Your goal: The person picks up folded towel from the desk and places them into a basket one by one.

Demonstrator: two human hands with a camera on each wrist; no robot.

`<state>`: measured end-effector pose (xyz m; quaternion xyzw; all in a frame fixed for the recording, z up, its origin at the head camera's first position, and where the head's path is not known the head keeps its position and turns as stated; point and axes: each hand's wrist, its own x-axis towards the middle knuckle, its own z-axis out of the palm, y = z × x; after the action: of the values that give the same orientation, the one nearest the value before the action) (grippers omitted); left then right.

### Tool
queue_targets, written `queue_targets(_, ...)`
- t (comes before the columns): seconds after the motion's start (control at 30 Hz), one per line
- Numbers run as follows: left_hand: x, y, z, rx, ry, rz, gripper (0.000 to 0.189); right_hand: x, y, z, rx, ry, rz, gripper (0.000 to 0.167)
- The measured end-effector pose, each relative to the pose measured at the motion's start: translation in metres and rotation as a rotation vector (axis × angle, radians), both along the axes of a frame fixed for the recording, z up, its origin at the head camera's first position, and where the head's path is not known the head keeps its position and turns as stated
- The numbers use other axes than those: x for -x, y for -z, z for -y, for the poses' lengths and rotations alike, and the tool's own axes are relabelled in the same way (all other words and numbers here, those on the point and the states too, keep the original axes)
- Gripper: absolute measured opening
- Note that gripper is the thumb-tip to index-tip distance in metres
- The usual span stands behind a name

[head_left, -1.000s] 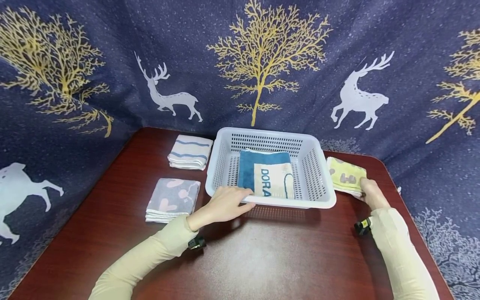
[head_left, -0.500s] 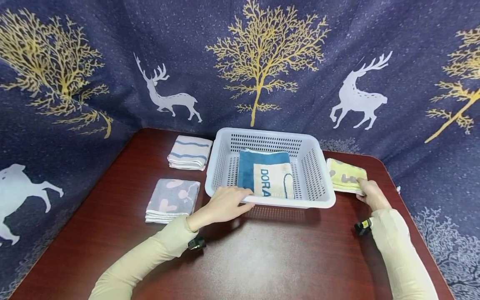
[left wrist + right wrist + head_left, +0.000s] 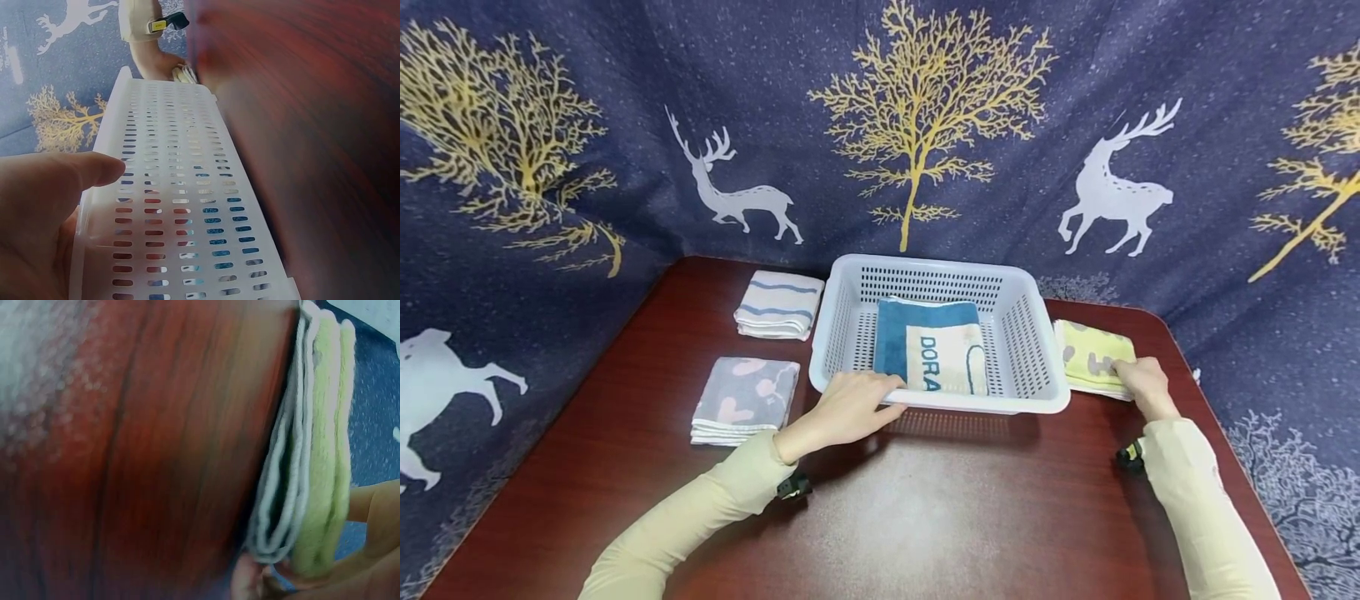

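Observation:
A pale blue-grey plastic basket (image 3: pixel 1045 408) with slotted walls stands on the table, and a folded blue and cream towel (image 3: pixel 946 350) lettered "DORA" lies in it. My left hand (image 3: pixel 852 407) grips the basket's near rim, thumb outside; in the left wrist view the thumb (image 3: pixel 103 169) presses on the slotted wall. Right of the basket is a folded yellow towel (image 3: pixel 1090 354) with grey shapes. At its near right corner my right hand (image 3: pixel 1142 385) holds it, with fingers both under and over the folded layers (image 3: pixel 322 456) in the right wrist view.
Left of the basket lie a folded white towel (image 3: pixel 780 304) with blue stripes and, nearer, a folded grey towel (image 3: pixel 748 396) with pink shapes. A dark patterned cloth (image 3: pixel 737 50) hangs behind the reddish-brown table (image 3: pixel 925 517).
The yellow towel has shifted slightly toward me, and my right hand has moved a little left over its corner. My left hand stays on the basket's rim.

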<state>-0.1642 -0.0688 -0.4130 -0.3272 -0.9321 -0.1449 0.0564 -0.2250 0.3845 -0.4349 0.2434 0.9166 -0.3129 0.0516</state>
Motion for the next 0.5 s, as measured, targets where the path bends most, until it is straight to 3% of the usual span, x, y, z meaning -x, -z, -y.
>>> queue_targets(0.17, 0.0, 0.001, 0.0, 0.003, -0.004, -0.015, 0.022, 0.01, 0.002, 0.013, -0.136, 0.018, -0.011, 0.076)
queue_targets(0.23, 0.0, 0.001, 0.0, 0.002, -0.002, -0.022, 0.022, 0.014, 0.004, 0.019, -0.15, -0.005, -0.068, 0.077)
queue_targets(0.33, 0.001, 0.001, 0.0, 0.0, -0.002, -0.028, 0.022, 0.019, 0.007, 0.027, -0.206, -0.106, -0.136, 0.07)
queue_targets(0.5, 0.0, 0.003, 0.0, -0.005, -0.003, -0.025, 0.022, 0.025, 0.013, 0.035, -0.283, -0.27, -0.166, 0.061)
